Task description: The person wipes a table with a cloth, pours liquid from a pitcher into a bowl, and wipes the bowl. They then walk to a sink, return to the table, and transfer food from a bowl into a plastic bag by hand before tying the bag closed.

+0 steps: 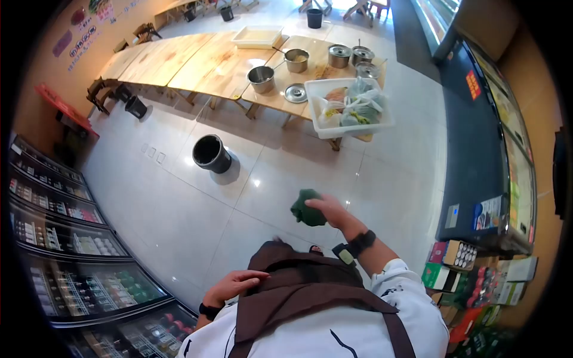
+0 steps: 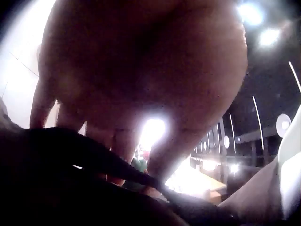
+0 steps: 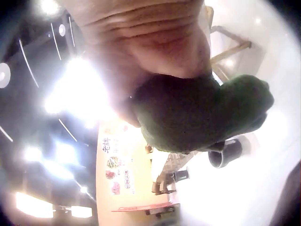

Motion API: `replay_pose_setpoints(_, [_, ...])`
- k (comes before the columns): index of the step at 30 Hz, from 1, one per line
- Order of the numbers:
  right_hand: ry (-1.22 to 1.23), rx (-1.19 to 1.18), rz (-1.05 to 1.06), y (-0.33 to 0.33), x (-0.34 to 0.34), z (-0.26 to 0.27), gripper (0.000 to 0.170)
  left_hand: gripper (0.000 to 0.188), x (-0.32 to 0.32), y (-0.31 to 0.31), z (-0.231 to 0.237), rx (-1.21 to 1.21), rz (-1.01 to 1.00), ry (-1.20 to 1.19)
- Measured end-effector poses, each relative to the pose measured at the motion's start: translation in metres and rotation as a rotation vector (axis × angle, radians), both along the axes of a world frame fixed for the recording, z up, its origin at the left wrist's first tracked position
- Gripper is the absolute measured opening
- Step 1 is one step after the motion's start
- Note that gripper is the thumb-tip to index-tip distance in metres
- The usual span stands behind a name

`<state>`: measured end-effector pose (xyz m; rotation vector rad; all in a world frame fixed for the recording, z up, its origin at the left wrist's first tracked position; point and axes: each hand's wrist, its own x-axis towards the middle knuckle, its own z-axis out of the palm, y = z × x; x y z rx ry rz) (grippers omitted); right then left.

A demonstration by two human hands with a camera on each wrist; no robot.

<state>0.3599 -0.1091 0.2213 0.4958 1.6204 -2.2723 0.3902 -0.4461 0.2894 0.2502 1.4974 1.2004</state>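
Observation:
My right hand [image 1: 331,210] grips a bunched dark green cloth [image 1: 308,207] out over the floor, in front of my body. Seen from the right wrist, the cloth [image 3: 188,113] bulges out of the palm, with one rounded fold sticking out to the side. My left hand [image 1: 234,285] is at the brown apron [image 1: 304,268], its fingers reaching over the apron's left side. In the left wrist view that hand [image 2: 141,70] fills much of the picture, dark against the light, with its fingertips partly hidden behind dark fabric.
A black bin [image 1: 212,154] stands on the tiled floor ahead. Beyond it, a long wooden table [image 1: 197,62] bears steel pots [image 1: 261,79] and a white tub [image 1: 349,128] of bagged vegetables. Open display shelves [image 1: 89,244] line the left; a dark refrigerated counter [image 1: 471,149] and stacked boxes [image 1: 439,274] are at right.

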Motion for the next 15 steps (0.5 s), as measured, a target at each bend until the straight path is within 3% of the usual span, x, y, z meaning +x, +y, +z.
replay_pose_setpoints(5, [-0.049,-0.122,0.048,0.001,-0.098,-0.019,0.029,0.032,-0.087,-0.007,-0.031,0.147,0.245,-0.079])
replay_pose_setpoints(10, [-0.077,-0.137,-0.035,0.004,-0.184,-0.009,0.030,0.031,-0.224,-0.004,-0.029,0.135,0.259,0.065])
replay_pose_setpoints(15, [0.060,-0.032,-0.235,0.012,-0.270,0.010,0.026,0.031,-0.352,0.012,-0.033,0.060,0.253,-0.009])
